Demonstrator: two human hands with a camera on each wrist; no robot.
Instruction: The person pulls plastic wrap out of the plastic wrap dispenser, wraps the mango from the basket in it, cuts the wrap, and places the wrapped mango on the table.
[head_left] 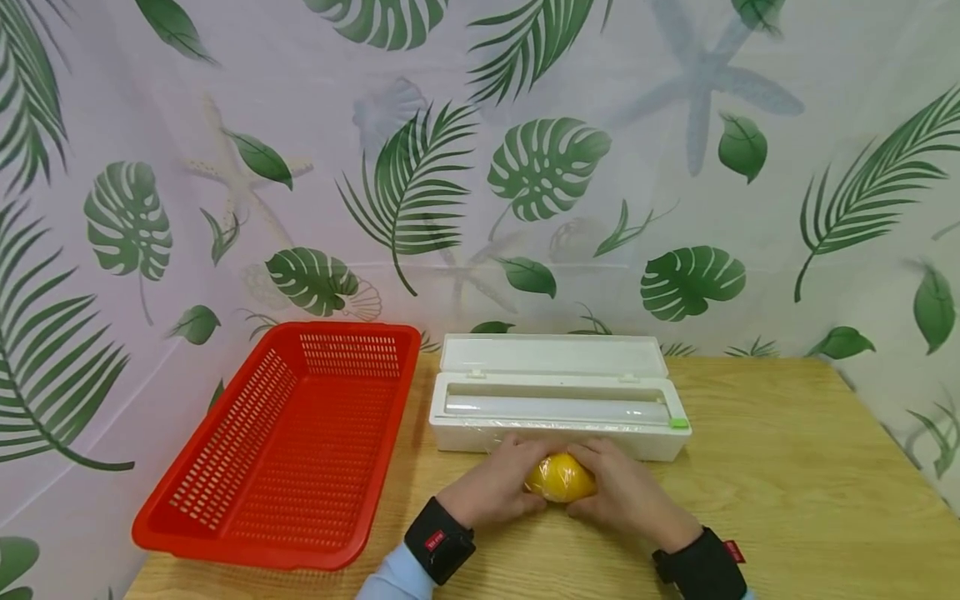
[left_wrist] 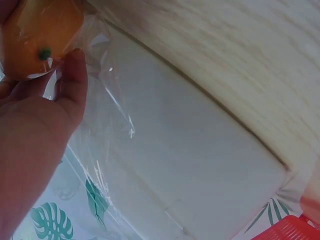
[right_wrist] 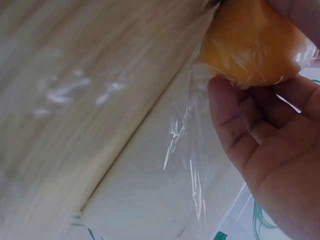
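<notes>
An orange (head_left: 561, 477), yellow-looking in the head view, is covered in clear plastic film and held between both hands. My left hand (head_left: 504, 483) grips its left side, and my right hand (head_left: 624, 487) grips the other side. A small green stem end shows on the orange (left_wrist: 45, 42) in the left wrist view. Loose cling film (right_wrist: 192, 150) runs from the fruit toward the white cling film dispenser (head_left: 558, 439) just behind it. The dispenser's lid (head_left: 553, 356) stands raised, and a roll of film (head_left: 555, 407) lies inside.
A red plastic basket (head_left: 300, 467) with slotted sides sits to the left of the dispenser. Underneath everything is a wood-grain table (head_left: 780, 467). A leaf-printed cloth (head_left: 585, 275) hangs behind and to the left. The dispenser carries a small green piece (head_left: 678, 423) at its right end.
</notes>
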